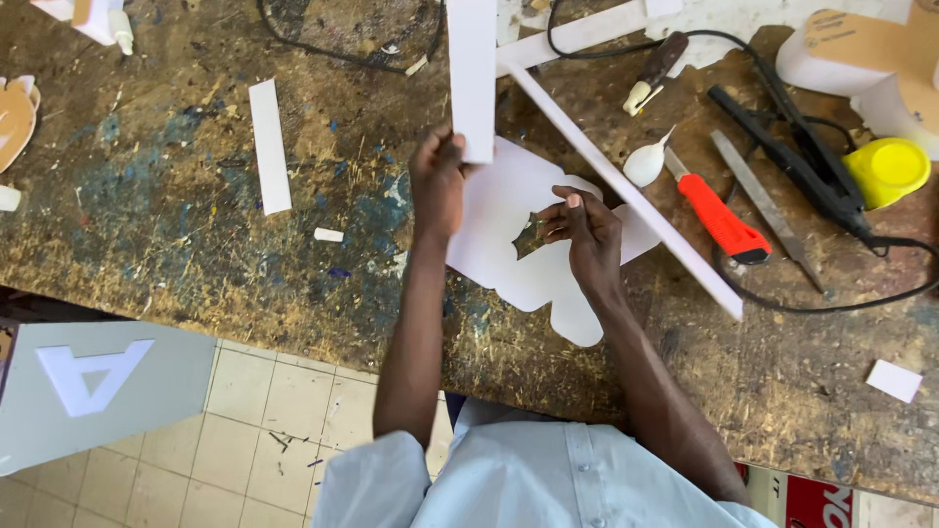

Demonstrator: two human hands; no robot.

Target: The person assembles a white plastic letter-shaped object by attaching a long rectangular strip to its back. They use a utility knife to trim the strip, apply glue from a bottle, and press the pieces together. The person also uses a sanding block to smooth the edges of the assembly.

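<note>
Workbench [196, 244]: worn, paint-stained chipboard top filling most of the frame; tiled floor at lower left.

Surroundings:
- 1 loose white strip [270, 147], upper left of centre, long axis near vertical in frame.
- Small white offcut [329, 235] just below it.
- Long white bar [626, 191] running diagonally from upper centre down to centre right, passing just right of the right hand.
- Red-handled cutter [722, 220] right of the bar, handle toward lower right.
- Flat metal file [765, 210] beside the cutter, same diagonal.
- Black corded tool [792, 161] and yellow lid [888, 169] at upper right.
- Grey panel with a white letter cutout [93, 391] at lower left, off the bench.

Things in hand:
- Left hand [437, 186], centre frame, fingers closed on the lower end of a white strip [472, 68]. Strip stands with its long axis vertical in frame, running from the hand to the top edge.
- Right hand [585, 230], just right of centre, fingertips pinched over a cutout in the white shaped sheet [509, 196]. I cannot tell whether it holds a small object there.
- The sheet lies flat under both hands, lobed outline reaching toward the bench's near edge. The bar borders it on the right.
</note>
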